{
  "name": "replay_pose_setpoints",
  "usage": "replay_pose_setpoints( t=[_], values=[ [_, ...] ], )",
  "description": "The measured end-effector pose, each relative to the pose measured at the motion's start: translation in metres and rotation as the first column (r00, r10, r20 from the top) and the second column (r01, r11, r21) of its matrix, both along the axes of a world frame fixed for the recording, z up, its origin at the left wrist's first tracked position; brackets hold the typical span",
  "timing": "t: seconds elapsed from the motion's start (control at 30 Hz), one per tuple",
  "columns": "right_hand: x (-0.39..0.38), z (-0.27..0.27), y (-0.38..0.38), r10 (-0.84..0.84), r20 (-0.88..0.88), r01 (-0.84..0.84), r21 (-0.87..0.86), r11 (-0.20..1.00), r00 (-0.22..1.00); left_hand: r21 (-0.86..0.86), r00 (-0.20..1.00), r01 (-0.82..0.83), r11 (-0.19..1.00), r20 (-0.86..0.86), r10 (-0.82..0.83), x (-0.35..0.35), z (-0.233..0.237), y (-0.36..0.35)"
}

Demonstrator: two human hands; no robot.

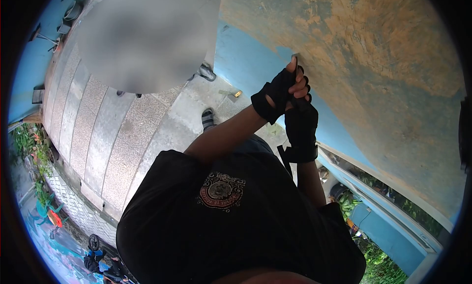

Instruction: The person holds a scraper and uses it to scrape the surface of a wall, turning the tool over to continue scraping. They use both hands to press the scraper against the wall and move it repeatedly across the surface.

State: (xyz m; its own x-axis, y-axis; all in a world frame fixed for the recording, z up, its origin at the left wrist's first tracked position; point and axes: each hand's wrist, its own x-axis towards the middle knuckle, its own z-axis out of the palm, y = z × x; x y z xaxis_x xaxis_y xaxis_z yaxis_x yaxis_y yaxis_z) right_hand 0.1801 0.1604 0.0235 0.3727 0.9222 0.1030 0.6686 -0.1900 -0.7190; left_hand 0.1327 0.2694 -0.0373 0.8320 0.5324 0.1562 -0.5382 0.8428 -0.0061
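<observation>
A thin dark flat tool that looks like a scraper [296, 58] has its tip against the wall [373, 58], where blue paint gives way to worn brown and orange patches. My left hand [287, 89], in a black fingerless glove, is closed around the tool with the thumb stretched along it toward the tip. Just below it, my right hand [301, 126], gloved the same way, is closed at the lower end. Fingers and gloves hide the handle.
On the floor near the wall lies a flat tool with a yellowish part [237, 94]. A sandalled foot [208, 119] and a dark shoe [206, 72] show on the paving [132, 141]. A large round area is blurred. Plants [44, 156] and a parked bike [94, 244] stand at left.
</observation>
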Motion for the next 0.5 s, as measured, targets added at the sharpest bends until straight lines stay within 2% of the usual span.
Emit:
replay_pose_setpoints(
  t=[0.03, 0.1, 0.13, 0.17, 0.23, 0.27, 0.33, 0.37, 0.4, 0.43, 0.47, 0.5],
  values=[
    [-0.002, -0.001, 0.0, -0.017, 0.002, 0.017, -0.003, 1.0, 1.0, -0.003, 1.0, 0.017, 1.0, 0.002, -0.017, 0.001, -0.006, 0.001],
    [0.0, -0.002, -0.001, -0.012, -0.07, 0.014, 0.027, 1.0, 0.997, 0.008, 0.993, 0.018, 1.0, 0.119, -0.018, 0.008, -0.013, 0.003],
    [0.002, -0.004, -0.002, -0.022, 0.033, 0.02, 0.063, 0.998, 0.999, 0.019, 0.995, 0.004, 1.0, 0.099, -0.006, 0.01, -0.013, 0.002],
    [0.012, -0.01, -0.008, -0.04, -0.141, 0.038, -0.018, 0.999, 0.989, 0.026, 0.996, 0.02, 0.999, 0.091, -0.022, 0.01, -0.011, -0.006],
    [0.015, 0.008, -0.025, -0.071, -0.161, 0.066, -0.037, 0.997, 0.984, 0.036, 1.0, -0.003, 0.999, -0.008, 0.003, 0.019, 0.003, -0.021],
    [0.02, 0.015, -0.035, -0.077, -0.159, 0.074, -0.024, 0.997, 0.984, 0.103, 0.999, 0.013, 0.995, 0.049, -0.019, 0.022, -0.003, -0.027],
    [0.03, 0.027, -0.05, -0.145, -0.186, 0.085, -0.297, 0.951, 0.972, 0.09, 0.999, 0.048, 0.995, -0.013, -0.047, 0.013, 0.005, -0.044],
    [0.033, 0.035, -0.053, -0.15, -0.192, 0.091, -0.284, 0.954, 0.97, 0.059, 0.995, 0.075, 0.995, -0.074, -0.071, 0.008, 0.009, -0.05],
    [0.035, 0.045, -0.056, -0.12, -0.298, 0.028, -0.296, 0.955, 0.947, 0.198, 0.999, 0.032, 0.98, -0.047, -0.023, 0.003, 0.002, -0.05],
    [0.036, 0.054, -0.058, -0.089, -0.4, -0.038, -0.298, 0.954, 0.912, 0.212, 0.998, 0.039, 0.977, -0.051, -0.029, -0.006, 0.007, -0.05],
    [0.036, 0.059, -0.059, -0.127, -0.523, -0.036, -0.29, 0.956, 0.843, 0.205, 0.96, 0.124, 0.971, -0.273, -0.065, -0.018, 0.011, -0.05],
    [0.039, 0.064, -0.057, -0.162, -0.514, -0.008, -0.313, 0.95, 0.843, 0.181, 0.872, 0.199, 0.963, -0.482, -0.09, -0.032, 0.015, -0.048]
  ],
)
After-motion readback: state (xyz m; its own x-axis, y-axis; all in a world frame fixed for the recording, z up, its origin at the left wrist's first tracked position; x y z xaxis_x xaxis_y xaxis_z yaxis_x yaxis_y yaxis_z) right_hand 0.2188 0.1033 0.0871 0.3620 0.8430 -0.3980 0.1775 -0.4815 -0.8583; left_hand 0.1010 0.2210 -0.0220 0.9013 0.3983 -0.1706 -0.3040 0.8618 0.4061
